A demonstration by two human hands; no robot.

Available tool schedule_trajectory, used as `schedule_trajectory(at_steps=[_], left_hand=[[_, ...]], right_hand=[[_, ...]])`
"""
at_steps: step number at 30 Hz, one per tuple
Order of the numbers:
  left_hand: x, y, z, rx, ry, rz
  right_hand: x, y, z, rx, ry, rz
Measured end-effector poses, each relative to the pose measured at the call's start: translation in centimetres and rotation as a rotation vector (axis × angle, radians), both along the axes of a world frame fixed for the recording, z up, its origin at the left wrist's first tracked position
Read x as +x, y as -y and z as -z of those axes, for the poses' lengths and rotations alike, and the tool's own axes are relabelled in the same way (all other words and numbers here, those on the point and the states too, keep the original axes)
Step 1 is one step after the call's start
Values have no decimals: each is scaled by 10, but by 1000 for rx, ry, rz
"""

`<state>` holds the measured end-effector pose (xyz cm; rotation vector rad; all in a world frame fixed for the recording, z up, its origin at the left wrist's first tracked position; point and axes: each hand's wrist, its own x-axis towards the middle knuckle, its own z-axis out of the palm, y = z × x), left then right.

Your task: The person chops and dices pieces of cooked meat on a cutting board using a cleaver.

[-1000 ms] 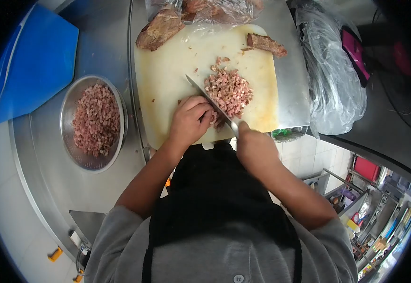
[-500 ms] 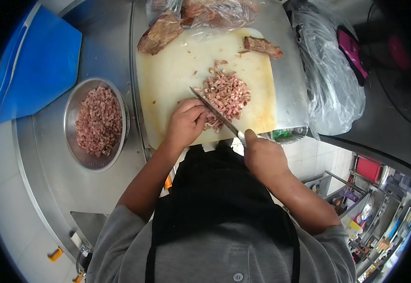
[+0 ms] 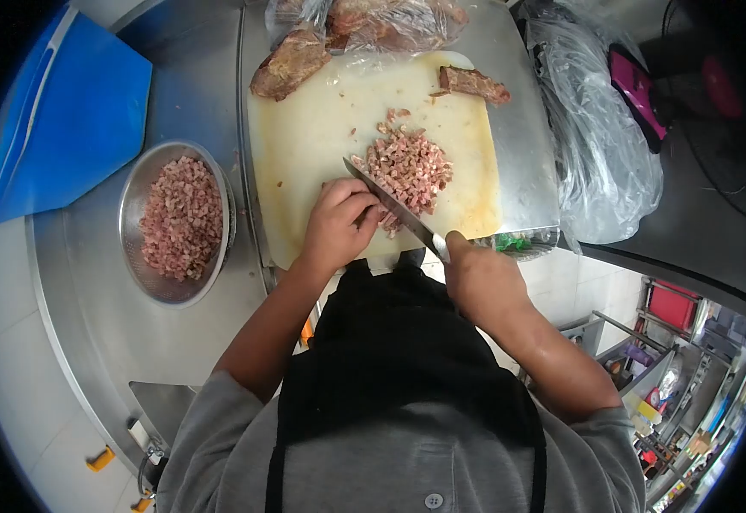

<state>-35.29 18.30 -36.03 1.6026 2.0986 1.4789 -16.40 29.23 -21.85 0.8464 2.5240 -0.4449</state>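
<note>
My right hand (image 3: 486, 275) is closed around the white handle of a knife (image 3: 397, 208). The blade slants up and left across the near side of a pile of diced meat (image 3: 413, 168). Beside the blade's left face, my left hand (image 3: 340, 221) has its fingers curled together and pressed down on meat pieces, which it mostly covers. Both hands work at the near edge of a pale cutting board (image 3: 296, 145). A larger chunk of meat (image 3: 292, 64) lies at the board's far left corner, and a smaller piece (image 3: 474, 84) at its far right.
Left of the board, a metal colander (image 3: 125, 231) holds more diced meat on the steel counter (image 3: 91, 282). A blue container (image 3: 91, 128) stands behind it. Bagged meat (image 3: 399, 24) sits beyond the board. Clear plastic bags (image 3: 600, 145) lie at right, near a pink-and-black item (image 3: 638, 94).
Both hands and the knife stay in nearly the same place. The knife blade has shifted only slightly, and the whole view has moved a little.
</note>
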Motion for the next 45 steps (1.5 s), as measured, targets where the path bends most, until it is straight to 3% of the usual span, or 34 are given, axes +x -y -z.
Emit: schedule_trajectory(at_steps=[7,10,16,22,25,28,32,38,45], left_hand=[[-3,0,14,15,0,5],[-2,-1,13,6,-26,-3],[-5,6,-7,-75,130,-26],[-19,6,7,-42,16,104],[-19,7,8,-33,-13,161],[-16,11,-4,-69,94,115],[-16,11,0,-16,79,64],[-13,12,12,-18,-1,76],[-13,15,-9,8,-7,14]], right_hand=[[-16,4,18,-21,8,-2],[-31,-1,42,-24,-113,24],[-42,-5,-1,0,-70,-54],[-35,18,31,-55,65,106],[-39,2,32,23,-62,28],[-42,-7,4,28,-36,-70],[-20,10,-16,9,35,-9],[-27,11,51,4,-152,46],[-18,10,-1,-7,-5,7]])
